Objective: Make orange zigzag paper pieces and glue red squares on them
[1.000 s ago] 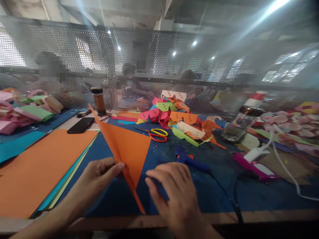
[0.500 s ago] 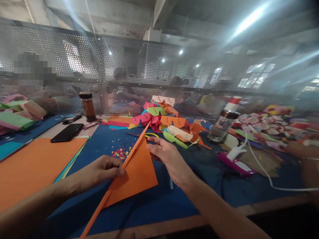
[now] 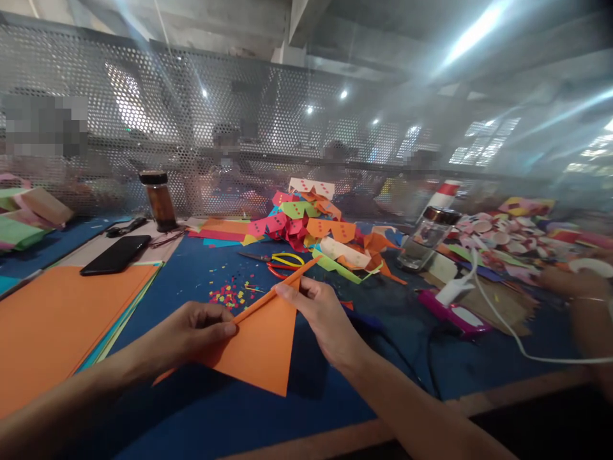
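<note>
A folded orange paper triangle (image 3: 261, 345) hangs just above the blue table top (image 3: 215, 409). My left hand (image 3: 191, 329) pinches its left side along the fold, thumb on top. My right hand (image 3: 323, 316) grips the upper right part of the fold, fingers curled round the edge. The fold runs up and right toward yellow-and-red scissors (image 3: 282, 260).
A stack of orange and coloured sheets (image 3: 62, 319) lies at left with a black phone (image 3: 115, 254) beyond it. Paper confetti (image 3: 230, 294), a heap of dotted paper shapes (image 3: 316, 227), a brown jar (image 3: 158, 201), a bottle (image 3: 428, 236) and a white cable (image 3: 502, 332) crowd the back. Another person's hand (image 3: 569, 281) works at right.
The paper has swung from upright to nearly flat. My right hand has left the table and taken the upper fold, then slid it lower. The view has shifted right.
</note>
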Tool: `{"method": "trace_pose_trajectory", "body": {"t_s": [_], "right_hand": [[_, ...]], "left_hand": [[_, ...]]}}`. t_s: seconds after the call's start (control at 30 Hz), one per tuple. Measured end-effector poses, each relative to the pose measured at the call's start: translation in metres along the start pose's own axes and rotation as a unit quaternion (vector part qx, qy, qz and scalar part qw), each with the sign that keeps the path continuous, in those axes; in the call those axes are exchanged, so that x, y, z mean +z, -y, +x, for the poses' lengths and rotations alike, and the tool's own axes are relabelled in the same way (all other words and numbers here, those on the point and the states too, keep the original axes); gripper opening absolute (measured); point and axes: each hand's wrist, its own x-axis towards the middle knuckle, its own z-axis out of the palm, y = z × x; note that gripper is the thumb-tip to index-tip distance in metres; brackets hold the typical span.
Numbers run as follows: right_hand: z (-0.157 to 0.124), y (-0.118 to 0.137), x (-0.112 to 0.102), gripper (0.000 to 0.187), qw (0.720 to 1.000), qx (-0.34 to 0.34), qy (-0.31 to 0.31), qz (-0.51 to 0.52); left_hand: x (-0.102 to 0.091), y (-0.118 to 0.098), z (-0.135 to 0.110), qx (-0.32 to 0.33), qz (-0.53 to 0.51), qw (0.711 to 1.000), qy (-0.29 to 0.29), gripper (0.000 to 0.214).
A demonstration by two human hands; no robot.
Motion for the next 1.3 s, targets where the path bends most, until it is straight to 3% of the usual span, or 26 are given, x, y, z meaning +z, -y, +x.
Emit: {"method": "trace_pose_trajectory", "body": {"t_s": [0.13, 0.43, 0.53, 0.6, 0.67, 0.7, 0.77, 0.9, 1.07, 1.3], "right_hand": [[-0.001, -0.001, -0.001, 0.038, 0.999, -0.016, -0.015, -0.026], [0.004, -0.003, -0.004, 0.037, 0.995, -0.043, -0.015, -0.088], [0.000, -0.002, -0.014, 0.036, 0.991, -0.076, -0.052, -0.099], [-0.011, 0.000, -0.021, 0.035, 0.979, -0.120, -0.103, -0.126], [-0.027, 0.000, -0.024, 0.024, 0.922, -0.234, -0.121, -0.283], [-0.037, 0.000, -0.024, 0.019, 0.888, -0.287, -0.075, -0.352], [-0.055, 0.000, -0.020, 0.031, 0.830, -0.357, 0.023, -0.429], [-0.074, -0.004, -0.007, 0.022, 0.782, -0.361, 0.125, -0.492], [-0.076, -0.007, -0.003, 0.011, 0.781, -0.333, 0.181, -0.497], [-0.073, -0.013, -0.001, 0.024, 0.783, -0.304, 0.211, -0.500]], "left_hand": [[-0.006, 0.005, 0.001, -0.007, -0.022, 0.999, -0.026, 0.043], [-0.008, -0.006, -0.002, -0.009, -0.013, 0.997, -0.076, 0.044], [-0.012, -0.004, 0.000, -0.012, -0.021, 0.996, -0.082, 0.047], [-0.015, -0.001, 0.002, -0.014, -0.024, 0.996, -0.081, 0.050], [-0.017, 0.002, 0.004, -0.016, -0.020, 0.997, -0.074, 0.051], [-0.017, 0.004, 0.005, -0.017, -0.016, 0.997, -0.069, 0.050], [-0.017, 0.007, 0.005, -0.016, -0.001, 0.998, -0.057, 0.045], [-0.014, 0.010, 0.003, -0.006, 0.046, 0.998, -0.036, 0.032], [-0.009, 0.009, -0.001, -0.003, 0.112, 0.993, -0.034, 0.021], [-0.009, 0.014, 0.001, 0.000, 0.151, 0.988, -0.035, 0.020]]}}
